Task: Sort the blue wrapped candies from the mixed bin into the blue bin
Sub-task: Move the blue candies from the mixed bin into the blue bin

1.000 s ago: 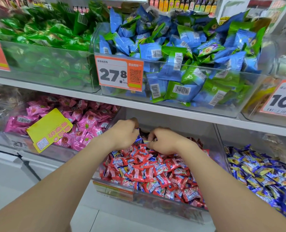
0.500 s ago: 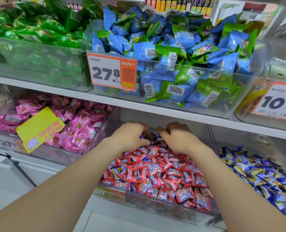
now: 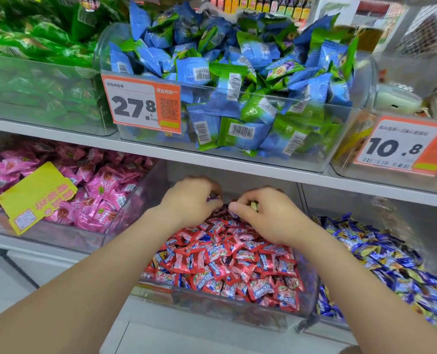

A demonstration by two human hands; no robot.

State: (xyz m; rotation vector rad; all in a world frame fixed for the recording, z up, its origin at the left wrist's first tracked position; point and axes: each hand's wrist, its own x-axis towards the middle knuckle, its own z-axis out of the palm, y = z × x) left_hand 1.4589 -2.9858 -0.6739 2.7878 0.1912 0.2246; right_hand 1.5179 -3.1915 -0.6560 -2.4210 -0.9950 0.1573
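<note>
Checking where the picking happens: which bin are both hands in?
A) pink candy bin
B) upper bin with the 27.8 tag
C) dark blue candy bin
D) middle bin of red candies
D: the left hand and right hand both reach over the red candies to the back of the middle bin.

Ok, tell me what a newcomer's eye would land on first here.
Two bare hands, the left hand and right hand, meet over the red-wrapped candies on the lower shelf, middle, the right pinching a wrapped candy. Above, an orange 27.8 price tag fronts a heap of blue and green packets. Blue wrapped candies fill the lower right.
</note>
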